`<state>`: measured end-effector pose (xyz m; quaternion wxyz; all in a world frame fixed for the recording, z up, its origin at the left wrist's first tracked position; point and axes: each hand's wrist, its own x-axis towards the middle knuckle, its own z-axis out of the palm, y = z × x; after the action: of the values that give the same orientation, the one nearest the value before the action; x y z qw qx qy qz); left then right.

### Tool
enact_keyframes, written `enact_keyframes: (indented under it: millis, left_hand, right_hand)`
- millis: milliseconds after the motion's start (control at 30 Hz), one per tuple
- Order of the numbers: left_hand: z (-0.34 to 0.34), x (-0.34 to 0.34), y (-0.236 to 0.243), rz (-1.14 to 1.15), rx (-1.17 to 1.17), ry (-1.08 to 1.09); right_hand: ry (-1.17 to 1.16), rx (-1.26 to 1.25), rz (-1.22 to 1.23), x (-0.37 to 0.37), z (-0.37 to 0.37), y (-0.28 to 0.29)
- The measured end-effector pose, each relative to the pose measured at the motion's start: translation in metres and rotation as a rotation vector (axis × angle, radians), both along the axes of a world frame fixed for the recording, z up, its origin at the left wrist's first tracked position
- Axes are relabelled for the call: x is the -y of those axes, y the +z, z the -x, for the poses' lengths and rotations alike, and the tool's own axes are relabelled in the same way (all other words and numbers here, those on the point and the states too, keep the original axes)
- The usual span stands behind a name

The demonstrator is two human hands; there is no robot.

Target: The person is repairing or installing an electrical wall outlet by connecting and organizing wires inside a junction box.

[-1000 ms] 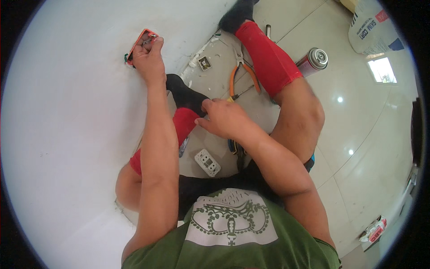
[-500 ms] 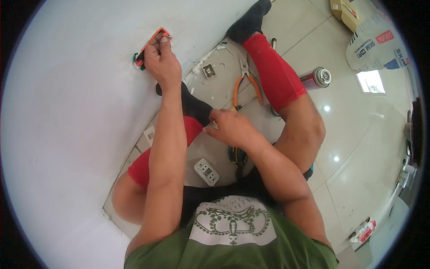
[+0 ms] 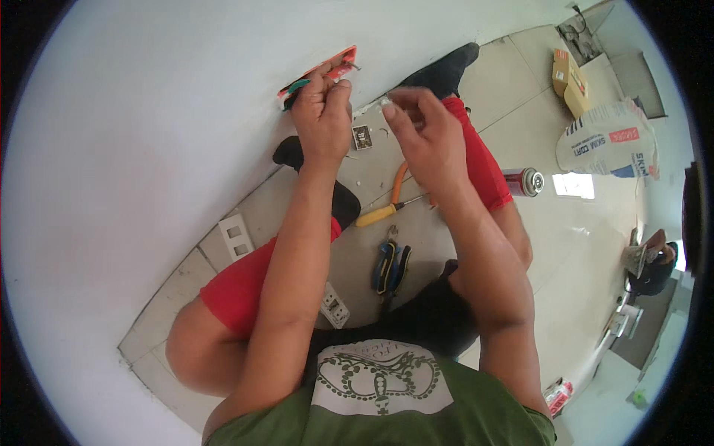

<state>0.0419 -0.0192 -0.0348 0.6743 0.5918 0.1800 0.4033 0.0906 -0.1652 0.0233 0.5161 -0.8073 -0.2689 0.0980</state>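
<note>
My left hand [image 3: 323, 111] is at an orange wall box [image 3: 338, 67] set in the white wall. Its fingers are curled in a pinch at the box's opening, and what they grip is hidden. A green wire [image 3: 297, 86] shows beside the knuckles, and a screw [image 3: 352, 65] sticks out at the box's right end. My right hand [image 3: 430, 137] is raised to the right of the box, over the floor. Its fingers are loosely bent with the thumb apart, slightly blurred, and I see nothing held.
On the floor lie a yellow-handled screwdriver [image 3: 378, 215], orange-handled pliers [image 3: 399, 182], blue-black pliers [image 3: 387, 267], a white faceplate [image 3: 236, 236], an outlet [image 3: 335, 306] and a small metal-filled box [image 3: 362, 137]. A spray can [image 3: 524, 182], a sack [image 3: 610, 141] and another person [image 3: 651, 267] are to the right.
My right hand has risen from beside my ankle towards the wall box, uncovering the screwdriver. My left hand has stayed at the box. The whole view has shifted.
</note>
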Motion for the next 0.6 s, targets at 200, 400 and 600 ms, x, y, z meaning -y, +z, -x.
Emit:
enact_keyframes:
  millis: [200,400,600]
  left_hand:
    - [0.006,-0.003,0.008,0.006,-0.001,-0.059]
    - [0.015,-0.008,0.010,-0.012,-0.243,-0.137]
    - [0.017,-0.008,0.014,-0.017,-0.204,-0.133]
  right_hand:
    - [0.107,0.328,0.273,-0.053,-0.022,0.015]
    - [0.076,0.456,0.160,-0.058,-0.030,0.010]
    - [0.057,0.438,0.193,-0.072,-0.026,0.009]
